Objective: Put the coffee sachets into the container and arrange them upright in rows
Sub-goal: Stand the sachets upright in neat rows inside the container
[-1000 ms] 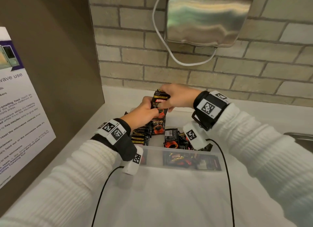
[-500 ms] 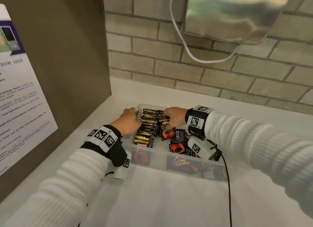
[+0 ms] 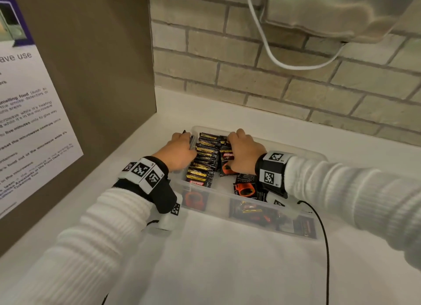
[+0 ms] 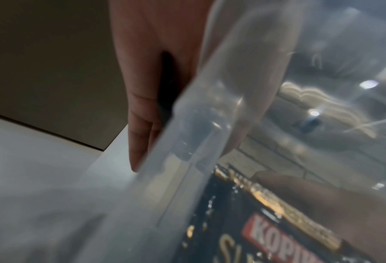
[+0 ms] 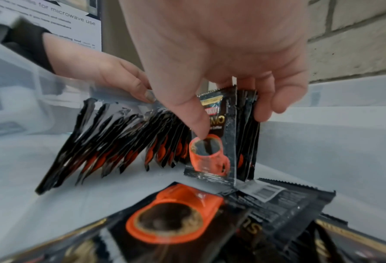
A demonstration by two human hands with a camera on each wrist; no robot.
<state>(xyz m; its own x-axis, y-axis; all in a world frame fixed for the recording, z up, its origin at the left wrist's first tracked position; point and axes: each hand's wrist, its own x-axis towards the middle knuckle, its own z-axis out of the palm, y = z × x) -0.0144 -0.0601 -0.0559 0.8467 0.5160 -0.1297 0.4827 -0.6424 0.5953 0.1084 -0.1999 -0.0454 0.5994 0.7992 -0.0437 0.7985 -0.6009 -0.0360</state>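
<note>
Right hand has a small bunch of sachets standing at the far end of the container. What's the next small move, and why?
Probably press that bunch down and left against the leaning row, then let go. The right hand pinches it upright beside the row, the left hand holds the container wall, and loose sachets lie flat nearby.

A shared office pantry: microwave-use notice (image 3: 34, 104), white counter (image 3: 227, 259), brick wall (image 3: 250, 72).

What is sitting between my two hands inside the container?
A leaning row of coffee sachets stands between the left hand and the right hand; the head view shows it, inside the clear container.
</note>
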